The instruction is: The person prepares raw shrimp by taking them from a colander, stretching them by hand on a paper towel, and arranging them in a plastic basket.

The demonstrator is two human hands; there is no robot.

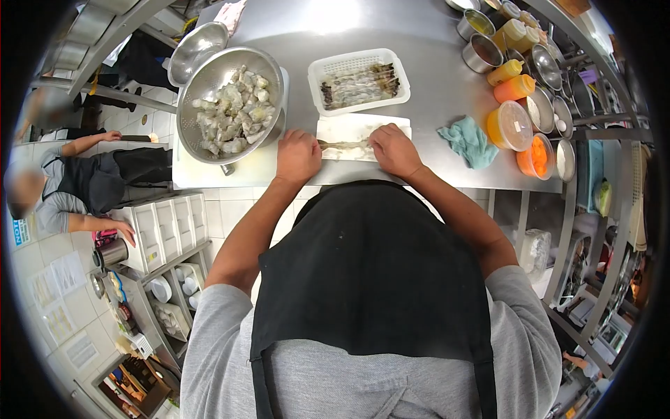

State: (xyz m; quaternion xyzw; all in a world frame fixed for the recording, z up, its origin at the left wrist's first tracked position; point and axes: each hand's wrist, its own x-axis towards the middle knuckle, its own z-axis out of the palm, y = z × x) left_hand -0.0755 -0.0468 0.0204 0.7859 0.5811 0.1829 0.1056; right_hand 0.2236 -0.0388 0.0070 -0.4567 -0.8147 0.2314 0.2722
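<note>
A peeled shrimp [345, 145] lies stretched lengthwise across a small white board [363, 126] at the table's near edge. My left hand [299, 155] is closed on its left end, fingers curled and partly hidden from above. At the other end, my right hand [396, 149] pinches the shrimp. Just beyond the board is a white plastic basket [315, 70] with straightened shrimp laid side by side, dark at both ends. To the left of my left hand, a perforated steel colander [187, 115] holds a heap of grey peeled shrimp [236, 115].
A teal cloth [467, 142] lies right of my right hand. Farther right stand sauce bottles [514, 89], tubs [509, 126], and metal bowls. A steel bowl [199, 52] sits behind the colander. At the left, a person in a dark apron [91, 174] stands by white drawers [167, 227].
</note>
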